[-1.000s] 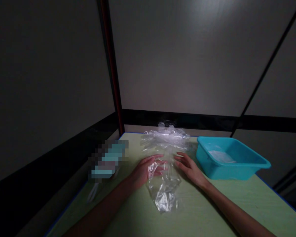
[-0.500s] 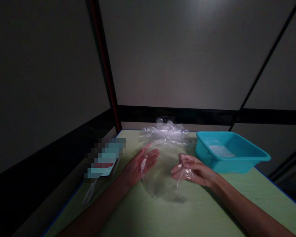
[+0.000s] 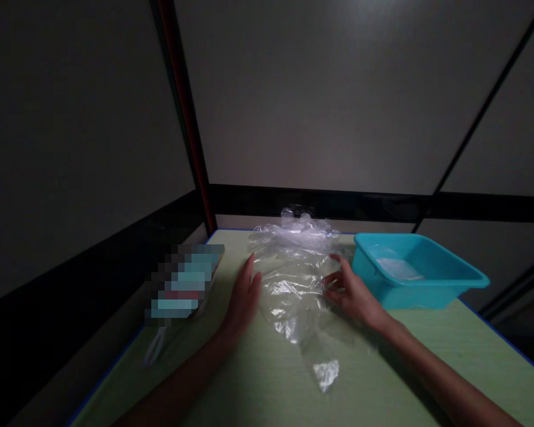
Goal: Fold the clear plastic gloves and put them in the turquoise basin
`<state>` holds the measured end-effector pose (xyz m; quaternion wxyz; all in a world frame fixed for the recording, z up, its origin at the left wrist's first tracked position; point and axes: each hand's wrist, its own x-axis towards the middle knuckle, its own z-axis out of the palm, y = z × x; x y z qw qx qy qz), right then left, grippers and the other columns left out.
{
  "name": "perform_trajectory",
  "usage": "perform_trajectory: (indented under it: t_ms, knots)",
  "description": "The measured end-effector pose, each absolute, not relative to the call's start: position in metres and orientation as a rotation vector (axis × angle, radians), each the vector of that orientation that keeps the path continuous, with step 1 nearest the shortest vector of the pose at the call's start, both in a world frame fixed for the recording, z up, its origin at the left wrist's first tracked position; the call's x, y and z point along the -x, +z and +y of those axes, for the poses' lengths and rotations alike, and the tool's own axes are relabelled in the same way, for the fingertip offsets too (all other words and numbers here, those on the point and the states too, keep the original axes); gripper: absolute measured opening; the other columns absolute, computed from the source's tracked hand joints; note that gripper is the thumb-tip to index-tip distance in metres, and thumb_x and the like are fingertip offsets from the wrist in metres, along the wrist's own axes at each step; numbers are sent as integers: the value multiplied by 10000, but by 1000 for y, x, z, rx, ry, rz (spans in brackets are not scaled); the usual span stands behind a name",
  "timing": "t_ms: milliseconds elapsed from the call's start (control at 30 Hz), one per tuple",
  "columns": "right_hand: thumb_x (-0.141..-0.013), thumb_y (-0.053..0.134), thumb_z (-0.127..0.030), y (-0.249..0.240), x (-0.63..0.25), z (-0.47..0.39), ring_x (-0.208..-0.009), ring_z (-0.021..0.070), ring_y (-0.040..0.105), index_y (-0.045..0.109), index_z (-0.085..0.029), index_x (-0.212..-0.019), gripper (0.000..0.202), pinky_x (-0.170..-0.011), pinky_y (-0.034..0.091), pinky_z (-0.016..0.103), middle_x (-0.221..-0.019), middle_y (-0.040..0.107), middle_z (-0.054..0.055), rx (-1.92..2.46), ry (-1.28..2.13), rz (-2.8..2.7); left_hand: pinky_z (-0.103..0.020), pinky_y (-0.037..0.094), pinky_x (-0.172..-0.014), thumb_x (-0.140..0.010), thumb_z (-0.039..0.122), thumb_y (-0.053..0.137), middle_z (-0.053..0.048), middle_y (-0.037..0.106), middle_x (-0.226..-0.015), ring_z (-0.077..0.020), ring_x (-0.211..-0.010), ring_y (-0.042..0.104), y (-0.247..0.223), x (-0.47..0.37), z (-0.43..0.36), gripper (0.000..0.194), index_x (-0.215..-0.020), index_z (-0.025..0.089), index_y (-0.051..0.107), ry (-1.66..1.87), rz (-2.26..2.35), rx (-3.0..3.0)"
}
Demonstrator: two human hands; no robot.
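Observation:
A clear plastic bag (image 3: 289,290) lies crinkled on the light green table, its near corner pointing toward me. Behind it sits a pile of crumpled clear plastic (image 3: 300,232). My left hand (image 3: 244,296) is beside the bag's left edge, fingers stretched and apart, holding nothing. At the bag's right edge is my right hand (image 3: 349,292), its fingers spread and bent over the plastic without gripping it.
A turquoise basin (image 3: 427,290) with a whitish flat item inside stands at the table's (image 3: 258,391) right. At the left edge lies a pixelated flat object (image 3: 184,284) with a white strap. Walls rise behind and left.
The plastic bag was lifted between both hands and now lies on the table. My right hand has let go and opened. My left hand has moved off the plastic to the left.

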<state>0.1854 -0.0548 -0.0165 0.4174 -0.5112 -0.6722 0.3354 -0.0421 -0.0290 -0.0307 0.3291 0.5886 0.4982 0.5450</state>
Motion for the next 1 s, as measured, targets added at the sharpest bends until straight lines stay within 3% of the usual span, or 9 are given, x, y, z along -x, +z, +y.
perform_trajectory:
  t_ms: [67, 133, 267, 400, 533, 700, 800, 900, 1000]
  knots:
    - [-673, 497, -112, -19, -186, -56, -773, 196, 579, 229, -193, -1258, 648, -680, 476, 362, -970, 572, 84, 1324, 546, -1818, -417, 209, -1026, -775, 199, 442, -75, 322, -1349, -221, -1244, 268, -30, 43, -33, 500, -1264, 185, 338, 1474, 1347, -1914]
    - [-705, 456, -97, -16, -187, -58, -969, 241, 512, 256, -176, -1254, 590, -814, 420, 424, -1107, 507, 123, 1312, 215, -1923, -400, 228, -1025, -781, 138, 405, -67, 350, -1330, -192, -1232, 292, -27, 44, -38, 505, -1274, 196, 311, 1438, 1240, -2245]
    - [-759, 409, -81, -2, -182, -66, -1091, 234, 413, 363, -161, -1169, 421, -906, 350, 403, -1154, 461, 121, 1198, -94, -2031, -322, 308, -993, -789, 55, 350, -59, 475, -1233, -140, -1165, 390, -22, 42, -47, 431, -1191, 188, 429, 1032, 805, -2715]
    - [-810, 438, -182, 6, -172, -76, -899, 193, 508, 490, -172, -972, 170, -778, 415, 322, -951, 543, 77, 1203, 160, -2193, -311, 309, -991, -795, 97, 403, -63, 494, -1221, -150, -1160, 398, -22, 40, -51, 355, -1131, 164, 499, 701, 737, -2831]
    - [-726, 590, -303, 1, -164, -81, -822, 198, 508, 510, -153, -968, 296, -705, 404, 303, -872, 568, 61, 1284, 344, -2331, -318, 301, -992, -799, 154, 444, -87, 451, -1262, -171, -1177, 378, -22, 40, -51, 360, -1157, 149, 487, 570, 841, -2802]
    - [-669, 566, -126, -4, -162, -81, -532, 90, 452, 557, -145, -817, 150, -478, 335, 182, -598, 508, -41, 1291, 798, -2303, -328, 294, -988, -797, 175, 445, -73, 439, -1274, -186, -1179, 379, -24, 41, -50, 355, -1148, 188, 500, 585, 863, -2702]
    - [-635, 504, -21, 6, -162, -89, -511, 64, 441, 584, -137, -695, 154, -472, 338, 157, -585, 510, -46, 1102, 1157, -2367, -326, 285, -988, -797, 187, 445, -72, 441, -1273, -197, -1178, 381, -24, 41, -51, 356, -1147, 199, 507, 594, 871, -2665]
    - [-679, 553, -93, 22, -164, -95, -543, 71, 474, 613, -131, -721, 83, -525, 389, 173, -610, 536, -33, 848, 1543, -2447, -343, 280, -983, -788, 231, 472, -74, 444, -1269, -209, -1175, 381, -23, 42, -53, 369, -1156, 214, 502, 579, 875, -2679]
    - [-734, 555, -192, 26, -168, -92, -585, 84, 493, 614, -140, -784, 93, -558, 405, 193, -650, 552, -19, 854, 1468, -2318, -376, 276, -976, -737, 284, 551, -72, 446, -1265, -234, -1165, 383, -20, 42, -55, 394, -1126, 232, 525, 571, 870, -2688]
